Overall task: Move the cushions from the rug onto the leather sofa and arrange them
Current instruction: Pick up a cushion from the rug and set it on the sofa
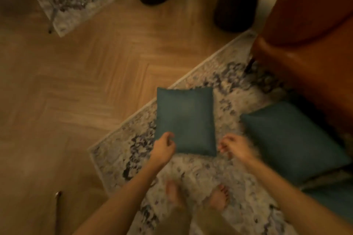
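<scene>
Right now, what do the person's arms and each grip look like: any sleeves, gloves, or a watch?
Both arms are bare: the left forearm and right forearm show no sleeve up to the picture's edge. The left grip and right grip wear no gloves. No watch or bracelet shows at either wrist. Motion blur hides whether any finger carries a ring.

I look down into a home living room: a warm herringbone wooden floor [95, 66], a pale grey mottled rug [191, 170], a tan-brown leather sofa [315, 34], a square teal fabric cushion [185, 118] lying on the rug, and bare feet [218, 198].
</scene>
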Tool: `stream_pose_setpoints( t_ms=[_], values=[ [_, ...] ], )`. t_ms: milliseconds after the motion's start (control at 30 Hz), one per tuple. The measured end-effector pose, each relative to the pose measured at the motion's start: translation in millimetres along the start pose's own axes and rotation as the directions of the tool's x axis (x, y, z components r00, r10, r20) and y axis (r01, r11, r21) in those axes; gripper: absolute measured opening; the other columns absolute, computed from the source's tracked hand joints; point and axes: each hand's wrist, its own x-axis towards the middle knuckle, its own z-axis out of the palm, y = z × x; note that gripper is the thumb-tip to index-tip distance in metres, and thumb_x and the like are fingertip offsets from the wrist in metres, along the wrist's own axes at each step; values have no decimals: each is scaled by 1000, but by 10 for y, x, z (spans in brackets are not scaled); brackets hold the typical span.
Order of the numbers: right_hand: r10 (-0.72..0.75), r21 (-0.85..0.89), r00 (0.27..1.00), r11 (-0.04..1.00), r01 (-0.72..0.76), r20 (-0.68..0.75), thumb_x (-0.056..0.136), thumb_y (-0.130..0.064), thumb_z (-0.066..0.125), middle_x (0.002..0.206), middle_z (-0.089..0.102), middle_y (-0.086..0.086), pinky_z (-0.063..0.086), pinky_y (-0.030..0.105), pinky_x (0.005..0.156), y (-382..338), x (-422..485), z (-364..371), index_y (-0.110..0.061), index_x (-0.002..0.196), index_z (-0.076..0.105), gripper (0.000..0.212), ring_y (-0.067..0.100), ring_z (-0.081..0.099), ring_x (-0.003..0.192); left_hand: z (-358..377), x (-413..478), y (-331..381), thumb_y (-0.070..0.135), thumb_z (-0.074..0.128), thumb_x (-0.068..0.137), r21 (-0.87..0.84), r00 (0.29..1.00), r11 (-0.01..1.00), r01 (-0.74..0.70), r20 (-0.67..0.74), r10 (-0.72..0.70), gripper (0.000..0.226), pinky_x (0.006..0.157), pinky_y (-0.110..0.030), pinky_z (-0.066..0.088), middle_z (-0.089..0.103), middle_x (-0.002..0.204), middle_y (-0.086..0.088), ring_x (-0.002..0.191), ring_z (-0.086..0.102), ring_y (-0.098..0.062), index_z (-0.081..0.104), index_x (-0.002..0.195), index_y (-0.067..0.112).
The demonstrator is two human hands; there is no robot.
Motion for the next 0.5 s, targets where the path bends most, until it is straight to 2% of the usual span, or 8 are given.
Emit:
stream_pose_setpoints(
  t_ms=[67,133,200,300,400,467,500],
  values=[
    [39,-32,999,999,-39,-16,93,4,48,50,61,2,38,12,32,91,476,131,-7,69,57,28,0,51,30,52,415,-191,11,48,90,-21,998,998,53,30,-52,25,67,-42,51,66,87,-14,76,63,-30,54,114,15],
    [76,-51,996,996,-78,-49,93,3,50,63,60,11,41,12,34,239,968,173,-6,74,59,22,1,52,32,170,896,-422,12,49,93,-24,996,997,74,53,-73,21,69,-39,50,67,92,-16,78,63,-28,52,113,16],
    [109,-63,990,991,-115,-95,93,0,52,69,60,13,44,14,38,408,1417,273,-9,74,59,22,8,58,41,238,1315,-634,12,50,93,-59,995,993,99,24,-98,16,71,-38,51,68,94,-14,80,64,-27,53,107,18],
    [117,-100,987,987,-127,-108,93,-10,57,77,63,10,49,27,58,571,1827,408,-13,79,61,14,18,59,64,269,1779,-880,6,48,93,-123,992,989,86,-77,-95,15,69,-29,53,68,85,-6,76,66,-21,56,102,15],
    [132,-123,984,982,-146,-117,92,-20,61,87,63,11,51,41,79,730,2202,572,-13,85,62,11,22,59,79,317,2190,-1151,4,47,93,-176,988,981,76,-121,-98,15,76,-38,56,68,86,-10,79,66,-23,57,102,11],
    [119,-126,980,982,-139,-157,91,-25,62,94,62,13,47,42,79,807,2453,678,-9,95,63,17,23,56,84,363,2443,-1363,8,50,91,-187,978,977,98,-161,-129,14,75,-42,55,68,92,-13,84,65,-29,57,102,13],
    [106,-122,978,984,-129,-181,91,-28,62,96,60,11,43,37,76,818,2591,724,-8,99,61,21,22,54,84,386,2585,-1472,9,51,90,-198,971,974,111,-188,-149,13,73,-40,53,67,95,-12,85,64,-30,57,102,14]
  ],
)
